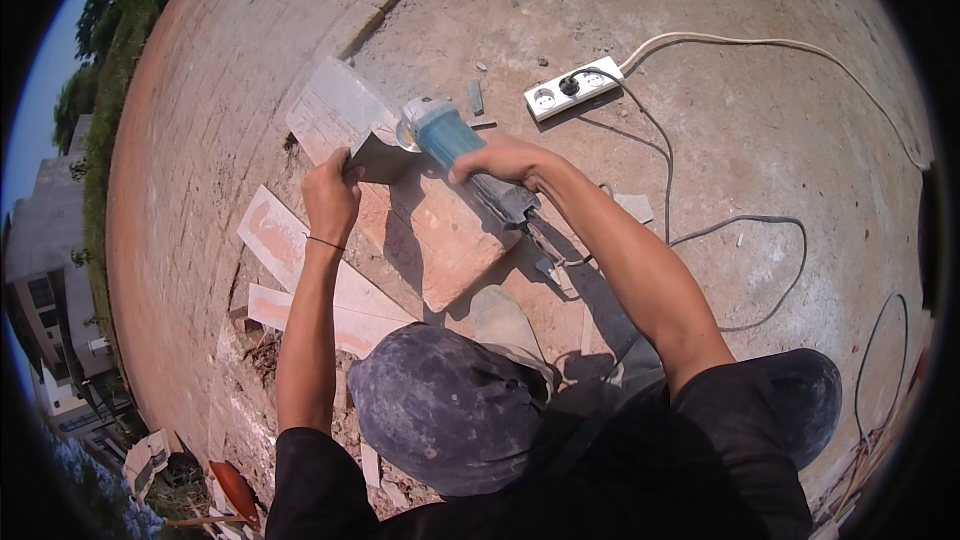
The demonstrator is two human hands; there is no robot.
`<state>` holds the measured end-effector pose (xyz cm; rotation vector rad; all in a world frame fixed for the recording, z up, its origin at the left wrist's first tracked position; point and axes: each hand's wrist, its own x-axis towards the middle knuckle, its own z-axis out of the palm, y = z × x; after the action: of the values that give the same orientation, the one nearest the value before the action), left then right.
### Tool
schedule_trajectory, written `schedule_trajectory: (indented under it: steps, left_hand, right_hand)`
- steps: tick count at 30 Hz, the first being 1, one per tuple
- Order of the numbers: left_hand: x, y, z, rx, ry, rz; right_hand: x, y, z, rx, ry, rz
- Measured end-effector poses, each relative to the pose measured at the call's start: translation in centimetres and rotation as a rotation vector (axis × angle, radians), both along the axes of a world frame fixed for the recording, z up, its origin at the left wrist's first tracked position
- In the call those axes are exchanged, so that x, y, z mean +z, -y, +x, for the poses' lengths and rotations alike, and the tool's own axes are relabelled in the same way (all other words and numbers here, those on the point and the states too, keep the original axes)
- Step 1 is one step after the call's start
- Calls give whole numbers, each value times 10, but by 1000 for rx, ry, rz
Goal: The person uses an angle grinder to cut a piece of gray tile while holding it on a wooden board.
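Note:
My left hand (330,202) is closed on the near edge of a grey tile (338,112), thumb and fingers pinching it. My right hand (497,160) wraps round the body of a teal and black angle grinder (448,136). The grinder's head meets the right edge of the tile, and pale dust hangs over the tile's far part. Beneath the near side of the tile lies a reddish stone block (450,245). The disc is mostly hidden by the grinder's head and the dust.
A white power strip (574,88) lies on the ground to the right, with a black plug in it. The grinder's dark cord (745,218) loops across the ground. Long tile strips (300,250) lie on the left by rubble. A small grey offcut (475,96) sits beyond the grinder.

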<state>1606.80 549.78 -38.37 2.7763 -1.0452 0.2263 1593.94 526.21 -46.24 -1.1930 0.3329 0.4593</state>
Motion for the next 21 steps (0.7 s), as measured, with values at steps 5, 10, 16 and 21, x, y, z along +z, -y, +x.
schedule_trajectory:
  steps: [5,10,16,21]
  left_hand:
    - [-1,-2,-1,-31,10,-41]
    - [1,2,-3,-4,-21,-44]
    - [1,1,-3,-5,-29,-57]
    - [1,1,-3,-2,-21,-42]
  right_hand:
    - [13,-2,0,2,0,39]
    - [8,-1,0,-3,27,28]
    - [5,-1,2,5,-30,106]
    - [0,-1,2,8,-57,158]
